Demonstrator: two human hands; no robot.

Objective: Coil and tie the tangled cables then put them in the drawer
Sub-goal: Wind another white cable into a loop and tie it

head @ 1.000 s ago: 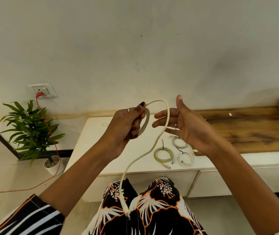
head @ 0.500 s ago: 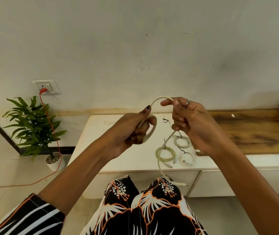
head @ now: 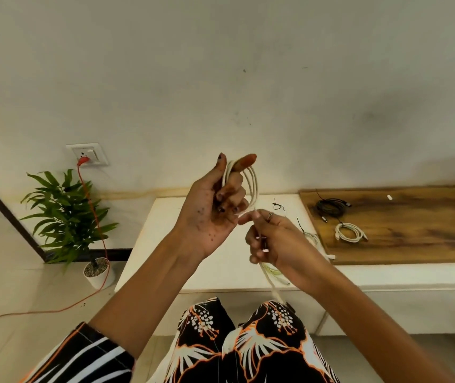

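Observation:
A cream cable [head: 252, 186] is wound in several loops around the fingers of my raised left hand [head: 215, 208], which grips the coil. My right hand [head: 278, 241] sits just below and right of it, fingers curled round the cable's loose tail [head: 272, 283], which hangs down toward my lap. On the low white cabinet [head: 165, 244] a greenish coil [head: 274, 270] lies partly hidden behind my right hand. A black coiled cable [head: 330, 207] and a white coiled cable [head: 349, 232] rest on the wooden top [head: 414, 225]. Thin black ties [head: 277, 206] lie on the cabinet.
A potted plant [head: 69, 219] stands on the floor at the left. An orange cord [head: 93, 217] runs from the wall socket [head: 88, 153] down across the floor. White drawer fronts [head: 403, 310] sit shut under the cabinet top. My patterned lap fills the bottom.
My left hand has lifted and turned palm toward me with more loops round its fingers. My right hand has dropped below it, pulling the tail down. The view has shifted left, showing two more coils.

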